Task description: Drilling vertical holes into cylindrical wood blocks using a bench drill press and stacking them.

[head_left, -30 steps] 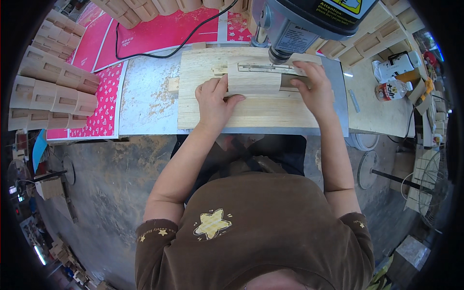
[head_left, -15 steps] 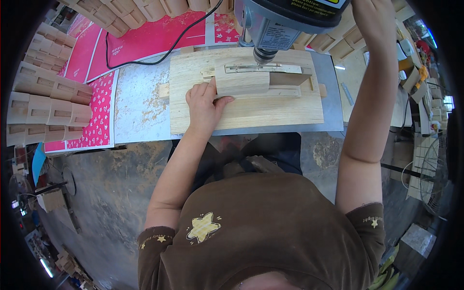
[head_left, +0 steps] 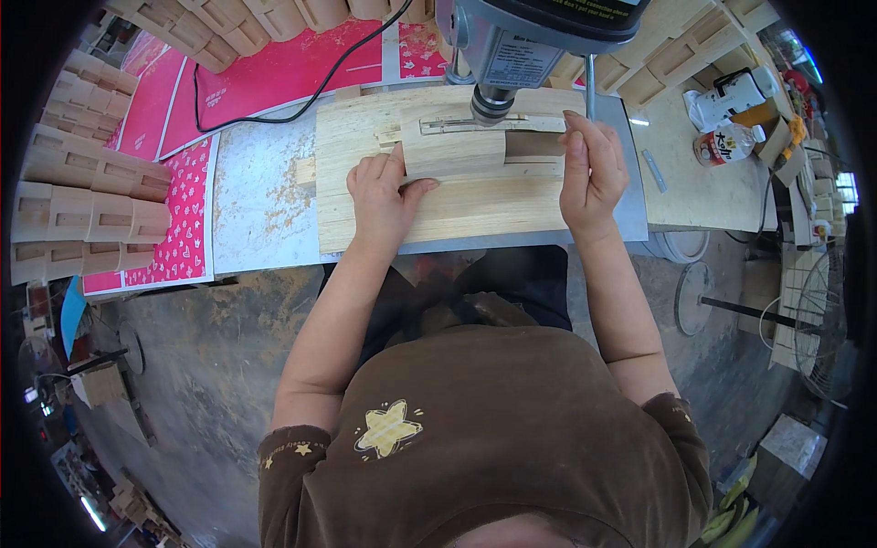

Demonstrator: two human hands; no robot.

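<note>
A pale wooden block (head_left: 457, 155) with an open recess at its right end lies on a light wooden board (head_left: 493, 210). My left hand (head_left: 379, 196) presses against the block's left end, thumb along its near edge and fingers bent over the corner. Just above the block's top face hangs the drill chuck (head_left: 491, 105) of a drill press (head_left: 539, 46); the bit's tip cannot be made out. Its metal lever rod (head_left: 590, 87) runs down to my right hand (head_left: 594, 173), whose fingers are curled closed at the rod's lower end, beside the block's right end.
Stacks of recessed wooden pieces (head_left: 91, 215) line the left and back of the table (head_left: 260, 201), some on pink sheets (head_left: 265, 78). A black cable (head_left: 311, 100) crosses the back. Bottles (head_left: 726, 144) and a small ruler-like strip (head_left: 655, 171) lie on the right.
My right hand has come down and left from beside the drill head, bringing the lever rod into view. The chuck appears slightly shifted left; my left hand stays on the block.
</note>
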